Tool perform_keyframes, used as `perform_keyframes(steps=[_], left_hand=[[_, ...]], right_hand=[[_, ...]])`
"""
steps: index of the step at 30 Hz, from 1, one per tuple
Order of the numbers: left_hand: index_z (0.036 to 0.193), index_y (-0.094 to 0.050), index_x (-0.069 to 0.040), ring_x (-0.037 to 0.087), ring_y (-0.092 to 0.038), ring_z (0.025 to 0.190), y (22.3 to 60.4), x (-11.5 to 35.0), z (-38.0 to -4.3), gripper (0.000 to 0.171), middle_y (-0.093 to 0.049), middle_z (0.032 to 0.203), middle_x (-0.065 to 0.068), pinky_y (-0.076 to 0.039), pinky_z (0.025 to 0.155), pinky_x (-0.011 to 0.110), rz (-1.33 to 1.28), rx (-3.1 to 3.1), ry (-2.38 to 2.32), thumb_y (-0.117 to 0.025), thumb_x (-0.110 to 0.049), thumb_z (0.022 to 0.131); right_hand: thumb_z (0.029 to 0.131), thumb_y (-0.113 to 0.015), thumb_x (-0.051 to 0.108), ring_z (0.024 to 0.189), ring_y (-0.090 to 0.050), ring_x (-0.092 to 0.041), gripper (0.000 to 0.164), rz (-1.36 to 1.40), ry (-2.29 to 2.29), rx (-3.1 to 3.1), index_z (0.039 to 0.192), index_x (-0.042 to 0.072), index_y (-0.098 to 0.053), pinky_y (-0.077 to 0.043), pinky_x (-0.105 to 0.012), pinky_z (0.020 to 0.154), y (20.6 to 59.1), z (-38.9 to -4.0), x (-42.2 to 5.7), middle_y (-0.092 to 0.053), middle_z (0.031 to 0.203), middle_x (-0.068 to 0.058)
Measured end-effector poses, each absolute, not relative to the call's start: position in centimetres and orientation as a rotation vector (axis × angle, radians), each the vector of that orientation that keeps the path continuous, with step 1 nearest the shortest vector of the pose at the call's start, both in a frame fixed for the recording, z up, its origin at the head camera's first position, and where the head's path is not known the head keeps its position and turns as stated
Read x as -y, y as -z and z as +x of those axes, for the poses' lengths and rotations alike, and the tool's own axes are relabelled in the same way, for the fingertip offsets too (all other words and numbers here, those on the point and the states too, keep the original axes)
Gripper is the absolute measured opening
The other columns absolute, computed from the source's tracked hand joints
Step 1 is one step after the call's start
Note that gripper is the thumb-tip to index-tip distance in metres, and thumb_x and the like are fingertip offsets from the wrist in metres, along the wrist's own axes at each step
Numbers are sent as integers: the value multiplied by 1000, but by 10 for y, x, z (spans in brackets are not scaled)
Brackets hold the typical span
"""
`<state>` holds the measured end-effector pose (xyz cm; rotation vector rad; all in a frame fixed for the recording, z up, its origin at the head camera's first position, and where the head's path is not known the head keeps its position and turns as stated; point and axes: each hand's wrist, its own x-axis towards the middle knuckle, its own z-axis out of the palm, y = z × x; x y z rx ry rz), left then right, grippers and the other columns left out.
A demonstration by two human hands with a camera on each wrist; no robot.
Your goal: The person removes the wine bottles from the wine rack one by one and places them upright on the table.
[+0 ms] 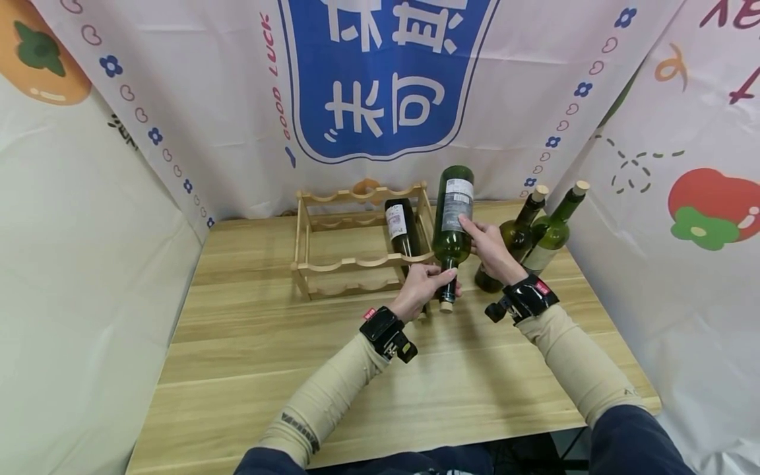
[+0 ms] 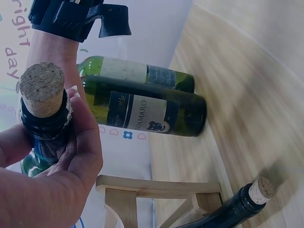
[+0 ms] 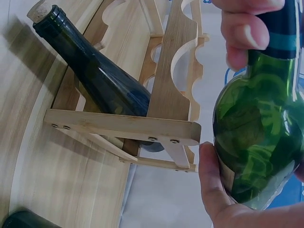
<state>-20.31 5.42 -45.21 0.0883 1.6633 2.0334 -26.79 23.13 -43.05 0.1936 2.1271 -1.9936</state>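
- Between the left hand (image 1: 420, 290) and right hand (image 1: 491, 249), just right of the wooden rack (image 1: 356, 264), a green bottle (image 1: 449, 232) is held.
- Left fingers grasp its neck.
- Right hand grips its body at the label.
- Two corked bottles (image 1: 547, 234) stand farther right.

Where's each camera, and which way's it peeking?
Head: on the head, facing forward and down at a pale wooden table and the held green glass bottle; left grip and right grip show.
Left wrist: worn there, facing the bottle's tan cork and two upright green glass bottles; left grip and black right-wrist strap show.
Right wrist: worn there, facing a pale scalloped wooden rack; both grips show.
Both wrist views share rack and bottle.
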Motion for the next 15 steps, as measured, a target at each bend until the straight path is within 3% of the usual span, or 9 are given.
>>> perform_keyframes(steps=[5,10,13,15], left_hand=[[110,-64,9,28,-73,82,453,-56,-204,33,-65,109,33,-60,76,32,87,-1656,-2035,-63,-21,94],[113,-63,9,25,-73,77,454,-57,-205,34,-63,112,36,-60,72,31,69,-1625,-2051,-63,-20,94],[113,-63,9,17,-71,70,453,-58,-204,35,-69,100,29,-60,69,29,64,-1608,-2074,-63,-20,94],[112,-64,10,15,-70,66,452,-59,-204,34,-72,87,20,-59,66,27,73,-1589,-2098,-63,-20,94]], right_hand=[[93,-49,57,119,-56,-24,83,212,1985,-2144,148,-3,-30,-44,-36,106,432,-268,-232,-45,142,-21],[94,-46,57,107,-61,-14,81,205,1962,-2156,147,-2,-31,-50,-24,93,430,-265,-234,-52,130,-12],[97,-38,57,99,-60,-11,76,172,1940,-2197,144,-3,-36,-50,-24,88,429,-261,-234,-53,123,-10],[100,-31,55,105,-59,-17,73,104,1876,-2328,142,-4,-40,-49,-30,94,427,-255,-235,-54,126,-15]])
